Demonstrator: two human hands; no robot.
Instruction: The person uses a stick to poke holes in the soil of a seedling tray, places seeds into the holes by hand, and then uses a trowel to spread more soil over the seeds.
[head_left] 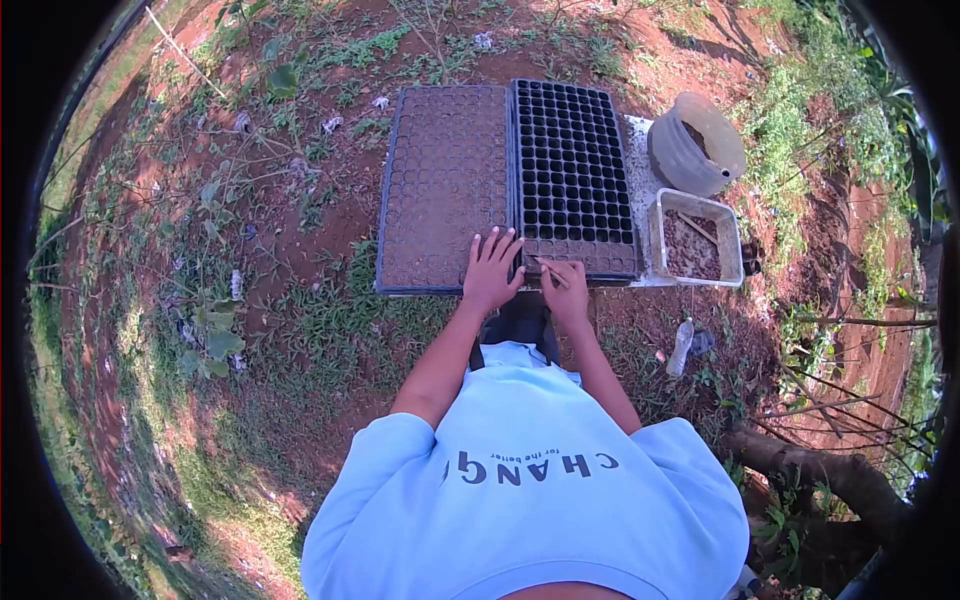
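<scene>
Two seedling trays lie side by side in front of me. Soil fills the left seedling tray (450,180) nearly to its cell rims. In the right seedling tray (573,160) most cells are dark and hollow, while the rows nearest me hold soil. My left hand (491,272) rests with fingers spread over the near corner of the left tray, beside the seam between the two. A short thin stick (552,272) is pinched in my right hand (567,295), its tip at the soil-filled near rows of the right tray. Whether the tip touches soil is too small to tell.
To the right stand a cut plastic bucket (672,150) with some soil inside and a rectangular tub (741,245) holding dark soil and a flat stick (698,228). A plastic bottle (680,347) lies on the ground. A thick branch (820,470) is at lower right.
</scene>
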